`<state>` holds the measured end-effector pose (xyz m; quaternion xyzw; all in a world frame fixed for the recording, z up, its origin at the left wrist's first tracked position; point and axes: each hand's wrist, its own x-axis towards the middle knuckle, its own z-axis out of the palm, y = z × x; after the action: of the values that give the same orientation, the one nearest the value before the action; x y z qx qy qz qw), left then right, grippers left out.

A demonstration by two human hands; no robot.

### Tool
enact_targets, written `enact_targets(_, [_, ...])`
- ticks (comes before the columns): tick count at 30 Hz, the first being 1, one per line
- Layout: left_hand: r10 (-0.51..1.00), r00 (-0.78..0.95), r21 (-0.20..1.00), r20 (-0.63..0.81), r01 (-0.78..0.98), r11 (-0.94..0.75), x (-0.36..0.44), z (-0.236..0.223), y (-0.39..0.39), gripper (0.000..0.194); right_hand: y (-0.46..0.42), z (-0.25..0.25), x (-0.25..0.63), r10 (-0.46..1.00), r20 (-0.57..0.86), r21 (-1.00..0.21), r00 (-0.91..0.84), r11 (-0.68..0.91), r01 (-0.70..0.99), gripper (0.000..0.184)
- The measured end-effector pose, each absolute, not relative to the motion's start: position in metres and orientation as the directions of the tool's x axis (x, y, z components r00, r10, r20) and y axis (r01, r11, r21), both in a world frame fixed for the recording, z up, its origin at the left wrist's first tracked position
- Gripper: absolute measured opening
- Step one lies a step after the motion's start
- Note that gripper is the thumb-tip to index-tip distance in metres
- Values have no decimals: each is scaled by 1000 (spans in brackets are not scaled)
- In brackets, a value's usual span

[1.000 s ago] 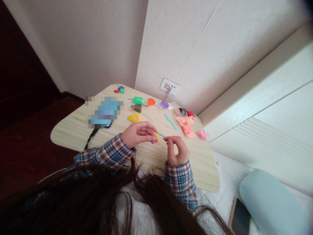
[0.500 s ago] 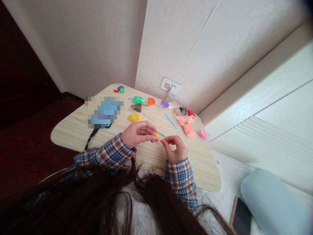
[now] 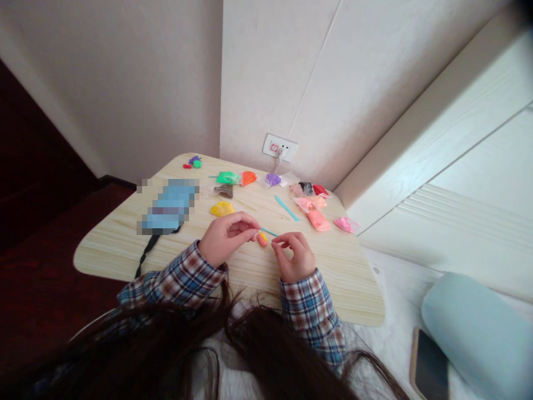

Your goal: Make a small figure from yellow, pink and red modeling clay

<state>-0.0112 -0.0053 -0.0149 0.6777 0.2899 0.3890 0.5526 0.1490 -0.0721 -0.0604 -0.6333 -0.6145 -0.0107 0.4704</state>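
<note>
A small piece of orange and yellow modelling clay (image 3: 262, 239) sits between my two hands, low over the table. My left hand (image 3: 227, 239) is closed in a pinch at its left end, thumb and forefinger touching it. Just right of the piece, my right hand (image 3: 295, 256) is also pinched, its fingertips a small gap away; anything in them is too small to make out. Behind the fingertips lies a thin blue stick (image 3: 268, 231), partly hidden by my left hand. A bag of yellow clay (image 3: 222, 209) lies beyond my left hand.
On the wooden table (image 3: 112, 250) lie a blue clay knife (image 3: 286, 208), bags of green (image 3: 228, 178), purple (image 3: 273, 179) and salmon clay (image 3: 318, 220), and small clay shapes (image 3: 196, 163). A blurred blue device (image 3: 170, 205) with a dark cord is at left. A wall socket (image 3: 280, 147) is behind.
The view has shifted a little. The clay piece has turned and shows more of its orange side beyond my left fingertips. Both hands stay close together in pinches.
</note>
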Motion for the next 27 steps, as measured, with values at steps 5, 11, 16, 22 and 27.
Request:
enact_targets(5, [843, 511, 984, 167, -28, -178, -12, -15, -5, 11, -70, -70, 152, 800, 549, -561, 242, 137, 817, 21])
enact_targets(11, [839, 523, 986, 153, -26, -164, -13, -14, -6, 10, -69, -72, 152, 805, 532, -554, 263, 97, 827, 29])
enact_targets(16, [829, 535, 984, 162, -26, -176, -14, -15, -6, 8, -72, -67, 153, 806, 525, -582, 273, 106, 807, 19])
enact_targets(22, [808, 564, 985, 169, -88, -145, -13, -15, -6, 14, -78, -43, 145, 705, 689, -558, 170, 365, 746, 12])
enact_targets(27, [793, 604, 994, 75, -113, -8, -13, -13, -6, 26, -84, -32, 136, 642, 763, -469, 72, 474, 745, 14])
